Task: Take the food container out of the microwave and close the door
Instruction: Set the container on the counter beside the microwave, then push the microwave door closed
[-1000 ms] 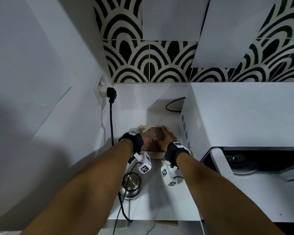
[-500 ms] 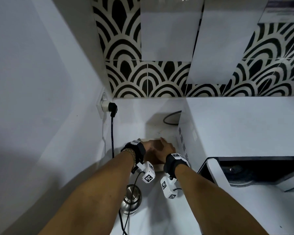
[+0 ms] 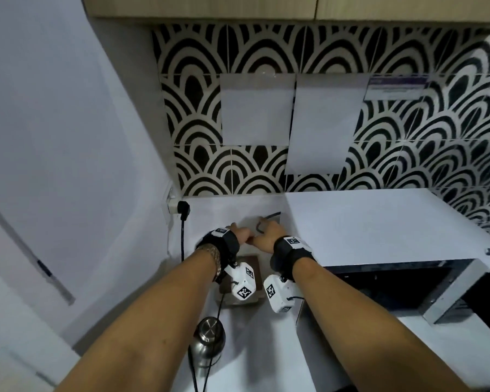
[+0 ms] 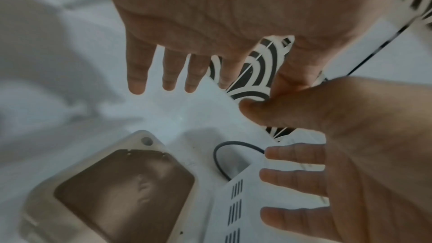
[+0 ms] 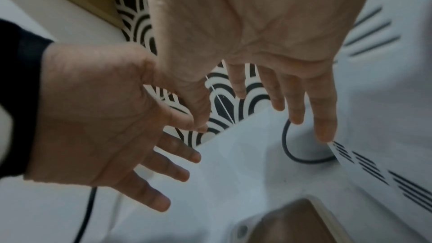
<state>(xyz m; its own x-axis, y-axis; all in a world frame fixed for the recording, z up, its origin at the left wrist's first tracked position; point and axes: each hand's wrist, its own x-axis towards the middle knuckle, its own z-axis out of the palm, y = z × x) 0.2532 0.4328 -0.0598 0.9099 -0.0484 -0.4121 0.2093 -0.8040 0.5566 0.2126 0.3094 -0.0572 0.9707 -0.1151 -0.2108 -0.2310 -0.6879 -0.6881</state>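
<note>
1. My left hand has its fingers spread straight and holds nothing; it hovers above the countertop.
2. My right hand is the same, fingers loosely extended and empty, its thumb just beside the left hand's thumb.
3. The food container, pale-rimmed with a brown lid, sits on the countertop at about 7 o'clock from my left fingers in the left wrist view, untouched by either hand.
4. The microwave stands at 3 o'clock from the container, its vented side close by and a dark cable looping behind.
5. I judge the taking-out done: the container is outside and released.
6. The microwave door hangs open at 4 o'clock in the head view; closing it is what is left.
</note>
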